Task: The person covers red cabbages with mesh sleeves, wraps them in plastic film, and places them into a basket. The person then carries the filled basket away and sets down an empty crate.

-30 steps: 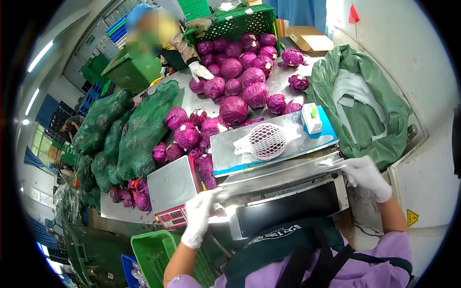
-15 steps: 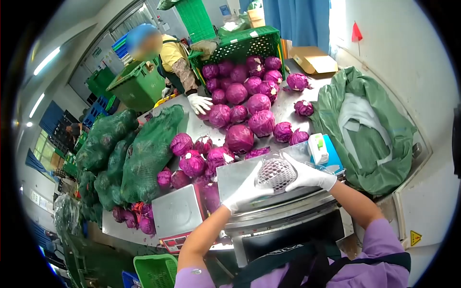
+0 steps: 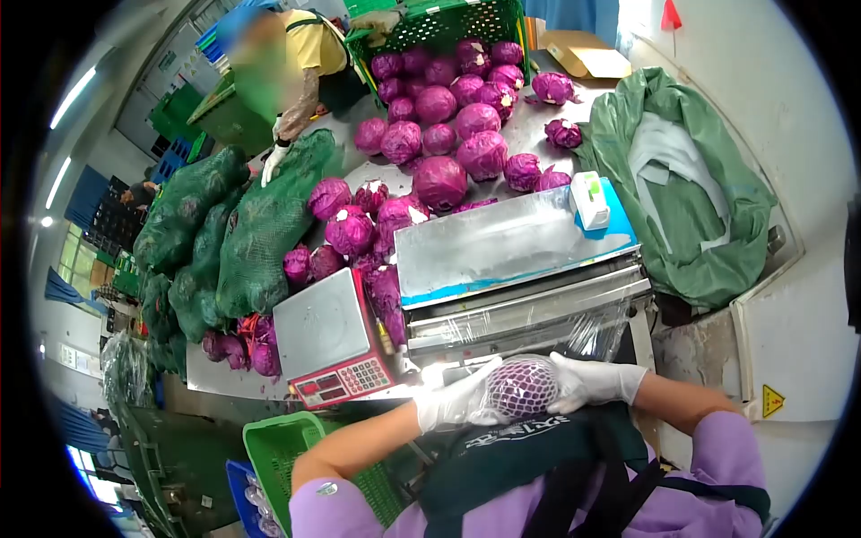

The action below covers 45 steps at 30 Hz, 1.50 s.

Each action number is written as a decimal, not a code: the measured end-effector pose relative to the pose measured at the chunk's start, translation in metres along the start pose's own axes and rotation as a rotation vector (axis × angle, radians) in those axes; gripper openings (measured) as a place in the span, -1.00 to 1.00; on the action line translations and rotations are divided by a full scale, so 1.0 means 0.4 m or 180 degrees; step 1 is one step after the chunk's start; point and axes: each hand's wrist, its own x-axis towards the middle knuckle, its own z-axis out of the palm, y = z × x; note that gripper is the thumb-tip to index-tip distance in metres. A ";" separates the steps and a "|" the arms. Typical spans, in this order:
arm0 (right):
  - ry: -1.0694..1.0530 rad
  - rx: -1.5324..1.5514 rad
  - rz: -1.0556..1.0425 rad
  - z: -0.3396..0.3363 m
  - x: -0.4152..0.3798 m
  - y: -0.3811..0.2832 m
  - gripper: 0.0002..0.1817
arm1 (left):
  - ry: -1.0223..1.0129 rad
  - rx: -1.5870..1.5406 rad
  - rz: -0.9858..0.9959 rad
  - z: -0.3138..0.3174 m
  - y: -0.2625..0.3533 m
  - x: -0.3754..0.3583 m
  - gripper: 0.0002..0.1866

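Between my gloved hands, close to the apron, is a purple cabbage (image 3: 522, 387) covered by white netting and clear film. My left hand (image 3: 459, 396) is curved round its left side, and my right hand (image 3: 592, 381) grips its right side. Just beyond them stands the wrapping machine, with a bare metal plate (image 3: 484, 251) on top and clear film at its right front. A white and green tape dispenser (image 3: 590, 199) rests at the plate's right end. Left of the machine is a red scale (image 3: 325, 327) with nothing on its pan.
Loose purple cabbages (image 3: 439, 182) spread from a tipped green crate (image 3: 435, 27). Green mesh sacks (image 3: 269, 238) lie at the left, where a co-worker (image 3: 309, 54) leans over. A green sack (image 3: 668, 193) is at the right, a green basket (image 3: 278, 448) below the scale.
My hands and the netted cabbage have moved from above the metal plate back towards my body. The co-worker's gloved hand has gone from the cabbages to the mesh sacks.
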 end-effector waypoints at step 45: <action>0.3996 -0.4096 -0.3626 0.026 0.264 0.058 -0.75 | 0.4013 -0.0562 0.3303 -0.435 -0.372 -0.085 -0.79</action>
